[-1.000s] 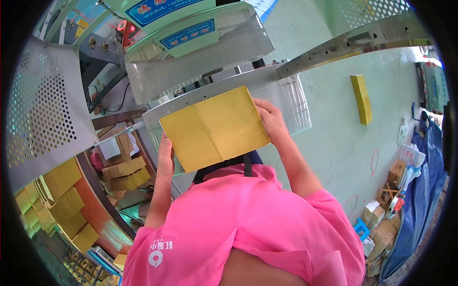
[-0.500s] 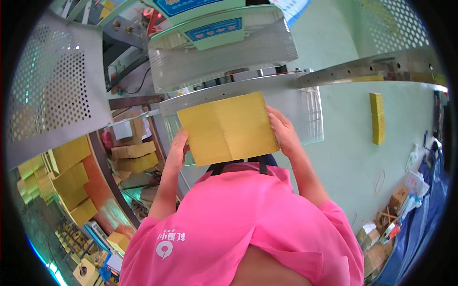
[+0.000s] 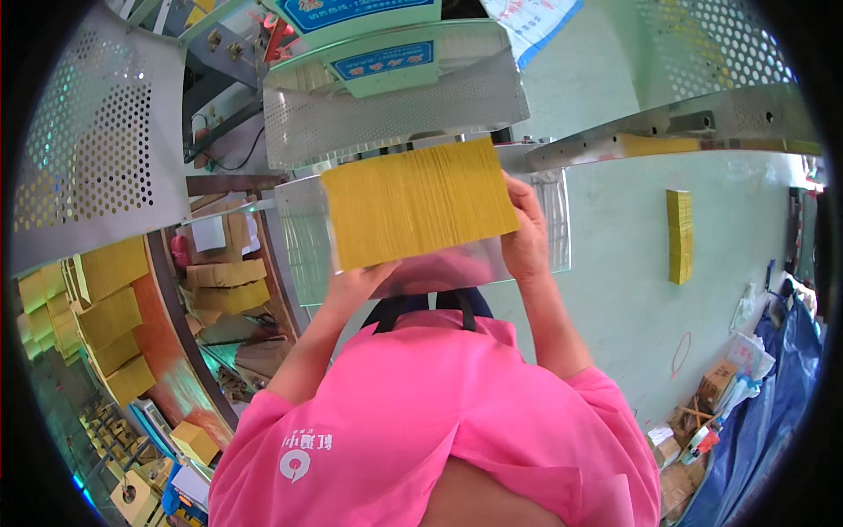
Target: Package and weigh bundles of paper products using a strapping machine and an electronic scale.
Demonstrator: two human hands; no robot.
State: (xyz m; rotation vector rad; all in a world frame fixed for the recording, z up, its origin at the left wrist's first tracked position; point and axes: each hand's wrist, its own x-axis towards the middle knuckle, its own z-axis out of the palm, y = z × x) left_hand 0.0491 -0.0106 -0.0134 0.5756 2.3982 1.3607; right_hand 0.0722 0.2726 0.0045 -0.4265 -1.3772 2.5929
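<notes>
A thick stack of yellow paper (image 3: 420, 204) is held up over the shiny metal tray (image 3: 555, 220) of a machine. Its side with many fine sheet edges faces up toward me. My left hand (image 3: 362, 281) grips the near left corner, with some fingers hidden under the stack. At the right end my right hand (image 3: 527, 230) is closed around the side of the stack, its thumb side and fingertips partly out of sight. Behind the stack stands the machine's perforated metal guard (image 3: 395, 114), with a blue label above it.
Perforated panels (image 3: 92, 132) flank the left, and a metal bar (image 3: 667, 132) crosses at the right. More yellow stacks (image 3: 114, 325) lie on a shelf at left. A yellow block (image 3: 680, 237) rests on the pale floor, with cartons (image 3: 722, 385) and a blue tarp (image 3: 746, 457) beyond.
The yellow stack has been turned from its flat, creased face to its sheet edges and moved slightly away from me. My left hand has shifted from its left side to the near corner underneath.
</notes>
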